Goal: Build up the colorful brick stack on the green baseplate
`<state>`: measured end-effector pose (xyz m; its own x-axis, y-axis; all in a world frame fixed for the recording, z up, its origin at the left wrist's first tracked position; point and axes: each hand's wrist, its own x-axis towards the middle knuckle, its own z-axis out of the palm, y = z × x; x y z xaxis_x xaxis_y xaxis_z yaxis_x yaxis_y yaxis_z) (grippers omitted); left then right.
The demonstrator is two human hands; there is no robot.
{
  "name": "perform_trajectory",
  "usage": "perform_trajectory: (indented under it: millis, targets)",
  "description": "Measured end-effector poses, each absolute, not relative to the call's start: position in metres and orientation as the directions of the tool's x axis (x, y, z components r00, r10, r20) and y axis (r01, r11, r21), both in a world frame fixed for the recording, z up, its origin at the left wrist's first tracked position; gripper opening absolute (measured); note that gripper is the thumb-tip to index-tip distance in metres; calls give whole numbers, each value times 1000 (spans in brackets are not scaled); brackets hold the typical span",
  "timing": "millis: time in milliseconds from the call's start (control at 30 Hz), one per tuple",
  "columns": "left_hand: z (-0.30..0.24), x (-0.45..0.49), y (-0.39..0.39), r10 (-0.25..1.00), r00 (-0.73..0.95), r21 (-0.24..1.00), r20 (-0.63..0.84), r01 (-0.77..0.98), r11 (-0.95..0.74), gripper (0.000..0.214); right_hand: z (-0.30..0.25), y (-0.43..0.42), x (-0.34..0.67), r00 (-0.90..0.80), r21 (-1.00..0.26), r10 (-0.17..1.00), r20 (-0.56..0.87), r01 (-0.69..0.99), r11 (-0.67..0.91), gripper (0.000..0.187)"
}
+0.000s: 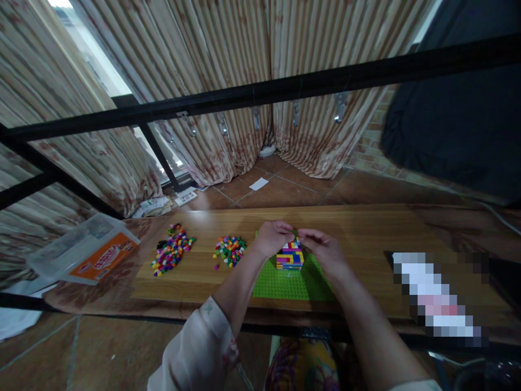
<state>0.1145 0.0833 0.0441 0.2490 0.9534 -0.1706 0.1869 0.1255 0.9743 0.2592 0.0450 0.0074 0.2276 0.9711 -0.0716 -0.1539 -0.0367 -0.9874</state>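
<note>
I see both hands, left [273, 238] and right [321, 248], pinching atop the brick stack [290, 255], steadying it on the baseplate [285, 282].

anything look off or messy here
Mostly tidy: the block stack sits upright on the green baseplate under both hands. Odd bits: papers lie on the floor by the curtains, and a plastic box overhangs the table's left end, tilted.

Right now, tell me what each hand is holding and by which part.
Both the left hand and the right hand meet over the top of the multicoloured brick stack on the green baseplate. Their fingertips pinch at its top edge; any separate brick there cannot be told.
</note>
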Motion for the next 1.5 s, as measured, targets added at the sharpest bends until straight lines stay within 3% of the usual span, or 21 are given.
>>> perform_trajectory:
  millis: [200, 367, 633, 800, 933, 1033, 1133, 1333, 1500]
  targets:
    - [38, 112, 79, 961, 274, 980, -33, 196, -22, 25, 13, 41, 262, 260, -987, 961, -92, -153, -54, 32]
    - [42, 93, 72, 979, 185, 979, 83, 167, -115, 20, 15, 40, 265, 280, -988, 955, -102, -140, -65, 33]
    - [3, 13, -2, 963, -255, 994, 83, 90, -62, 19, 10, 39, 268, 302, -997, 951, -72, -18, -69, 32]
    - [-11, -30, -40, 914, -399, 928, 72, 363, 85, 17, 3, 39, 266, 278, -997, 958, -71, 12, -77, 31]
    - [-9, -43, -35, 915, -391, 775, 101, 608, 174, 20, 1, 38, 265, 287, -995, 956, -57, 62, -78, 30]
    - [-10, -41, -23, 926, -358, 702, 122, 690, 174, 25, 1, 37, 264, 312, -993, 947, -72, 63, -96, 29]
    - [-15, -36, -14, 940, -304, 696, 156, 709, 114, 23, 3, 36, 265, 314, -992, 946, -83, 67, -109, 29]
    - [-20, -33, -1, 936, -284, 821, 208, 571, -9, 24, 3, 36, 266, 319, -987, 943, -98, 91, -134, 28]
    - [-11, -41, 11, 904, -355, 700, 237, 707, 95, 30, 2, 37, 268, 313, -988, 947, -80, 102, -117, 28]
